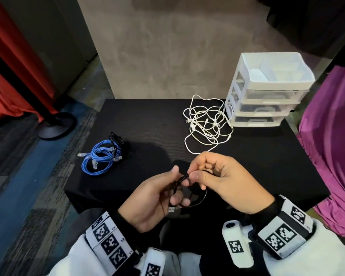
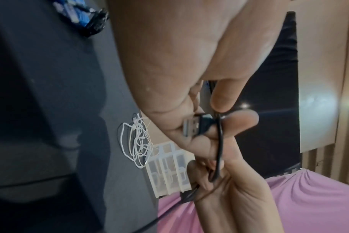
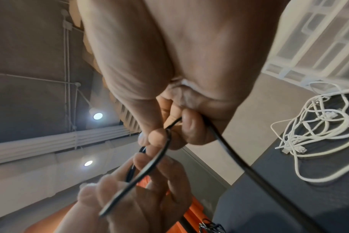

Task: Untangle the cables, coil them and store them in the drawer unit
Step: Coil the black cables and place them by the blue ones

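Note:
A thin black USB cable (image 1: 202,199) forms a small loop in front of me, held by both hands over the near edge of the black table (image 1: 147,120). My left hand (image 1: 163,193) grips the loop, with the silver USB plug (image 2: 191,126) sticking out under its fingers. My right hand (image 1: 199,176) pinches a strand of the same cable (image 3: 165,148) between thumb and forefinger. A tangle of white cables (image 1: 206,122) lies beside the white drawer unit (image 1: 267,90) at the back right. Blue coiled cables (image 1: 99,158) with a black cable (image 1: 117,139) lie at the left.
The drawer unit's three drawers look closed; its top tray (image 1: 275,69) holds small white items. A red curtain and a black stand base (image 1: 56,124) are on the floor at left. Pink cloth (image 1: 333,136) hangs along the table's right side.

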The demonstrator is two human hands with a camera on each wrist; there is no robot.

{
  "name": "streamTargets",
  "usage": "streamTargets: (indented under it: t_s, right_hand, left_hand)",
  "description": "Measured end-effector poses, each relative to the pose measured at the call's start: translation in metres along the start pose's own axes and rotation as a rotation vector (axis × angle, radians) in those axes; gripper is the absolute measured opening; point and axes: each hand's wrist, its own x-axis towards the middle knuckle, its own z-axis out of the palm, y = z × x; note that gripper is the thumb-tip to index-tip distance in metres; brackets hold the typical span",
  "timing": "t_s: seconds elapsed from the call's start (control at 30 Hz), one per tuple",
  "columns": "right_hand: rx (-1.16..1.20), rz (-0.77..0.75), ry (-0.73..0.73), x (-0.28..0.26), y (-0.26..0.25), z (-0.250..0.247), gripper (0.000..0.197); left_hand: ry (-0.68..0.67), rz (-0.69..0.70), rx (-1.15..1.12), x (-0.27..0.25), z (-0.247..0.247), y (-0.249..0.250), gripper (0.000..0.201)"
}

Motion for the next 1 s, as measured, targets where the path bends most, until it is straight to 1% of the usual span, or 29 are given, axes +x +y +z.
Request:
streamTargets:
  t_s: [0.1, 0.2, 0.3, 0.33, 0.4, 0.47, 0.5, 0.57, 0.6, 0.67, 0.73, 0.8, 0.87, 0.9, 1.0]
  right_hand:
    - [0.023, -0.010, -0.024, 0.002, 0.001, 0.002, 0.002]
    - [0.044, -0.021, -0.032, 0.002, 0.008, 0.003, 0.003]
    - [0.097, 0.005, 0.013, 0.000, 0.018, 0.003, 0.005]
    - [0.090, 0.023, 0.040, 0.000, 0.024, 0.002, 0.006]
    - [0.014, 0.059, 0.095, 0.000, 0.038, 0.000, 0.013]
    - [-0.059, 0.093, 0.126, -0.002, 0.052, 0.003, 0.017]
    - [-0.090, 0.115, 0.119, -0.004, 0.059, 0.007, 0.020]
    - [-0.188, 0.152, 0.049, -0.013, 0.069, 0.019, 0.023]
    - [-0.266, 0.158, -0.003, -0.018, 0.071, 0.025, 0.023]
    - [-0.407, 0.147, -0.125, -0.025, 0.065, 0.033, 0.024]
    - [-0.491, 0.101, -0.236, -0.027, 0.049, 0.034, 0.020]
    - [-0.545, 0.029, -0.276, -0.025, 0.026, 0.029, 0.015]
    - [-0.509, -0.008, -0.237, -0.020, 0.007, 0.019, 0.014]
    - [-0.464, -0.017, -0.194, -0.016, 0.000, 0.013, 0.015]
    - [-0.360, -0.064, -0.068, -0.001, -0.008, -0.006, 0.017]
  left_hand:
    - [-0.028, 0.031, 0.010, 0.003, 0.004, -0.001, 0.036]
    - [-0.097, 0.031, 0.057, 0.005, 0.001, -0.004, 0.037]
    - [-0.148, 0.076, 0.027, 0.004, 0.001, -0.009, 0.030]
    - [-0.128, 0.093, -0.027, 0.003, 0.003, -0.010, 0.028]
    - [-0.037, 0.117, -0.179, 0.003, 0.006, -0.006, 0.024]
    - [0.023, 0.158, -0.286, 0.002, 0.008, 0.004, 0.023]
    - [0.044, 0.191, -0.306, 0.003, 0.007, 0.010, 0.023]
    - [0.100, 0.287, -0.306, 0.007, 0.002, 0.017, 0.024]
    - [0.133, 0.340, -0.279, 0.010, 0.000, 0.017, 0.025]
    - [0.217, 0.414, -0.116, 0.015, -0.002, 0.013, 0.026]
    - [0.309, 0.449, 0.135, 0.020, -0.006, 0.006, 0.026]
    - [0.354, 0.477, 0.413, 0.023, -0.014, -0.004, 0.024]
    - [0.304, 0.477, 0.627, 0.020, -0.019, -0.011, 0.023]
    - [0.252, 0.456, 0.667, 0.017, -0.018, -0.013, 0.024]
    - [0.071, 0.358, 0.627, 0.001, -0.006, -0.013, 0.031]
